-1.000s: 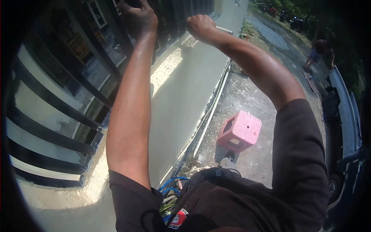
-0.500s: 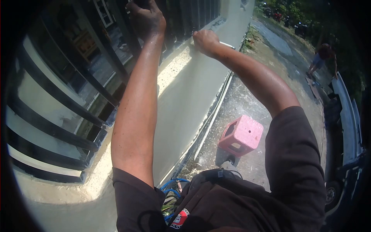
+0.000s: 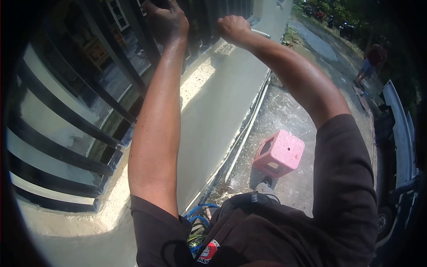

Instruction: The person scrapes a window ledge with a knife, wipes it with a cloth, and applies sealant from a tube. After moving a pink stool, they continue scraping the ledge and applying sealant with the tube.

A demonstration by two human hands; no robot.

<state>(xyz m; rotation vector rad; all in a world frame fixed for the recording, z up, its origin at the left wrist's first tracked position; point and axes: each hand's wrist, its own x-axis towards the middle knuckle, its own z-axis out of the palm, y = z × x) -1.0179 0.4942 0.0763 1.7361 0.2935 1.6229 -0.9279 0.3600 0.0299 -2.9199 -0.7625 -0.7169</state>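
Observation:
My left hand [image 3: 167,21] is raised at the top of the view beside the dark bars of the window grille [image 3: 122,49]. Its fingers are curled, and a dark shape at the frame edge hides what they hold. My right hand [image 3: 235,30] is closed in front of the grille, above the sunlit ledge [image 3: 198,82]. A thin pale rod [image 3: 261,33] sticks out behind its wrist and appears to be held in it; the far end is hidden by the hand and the dark bars.
Below the ledge runs a smooth grey-green wall [image 3: 218,111] with a pale pipe [image 3: 249,129] along its foot. A pink plastic stool [image 3: 287,149] stands on the concrete. Blue hose [image 3: 195,213] lies near my waist. Farther right, another person [image 3: 372,60] stands by a vehicle [image 3: 398,133].
My right hand has moved up, away from the ledge, and the pale rod has risen with it. My left hand has barely shifted. The other person has straightened slightly.

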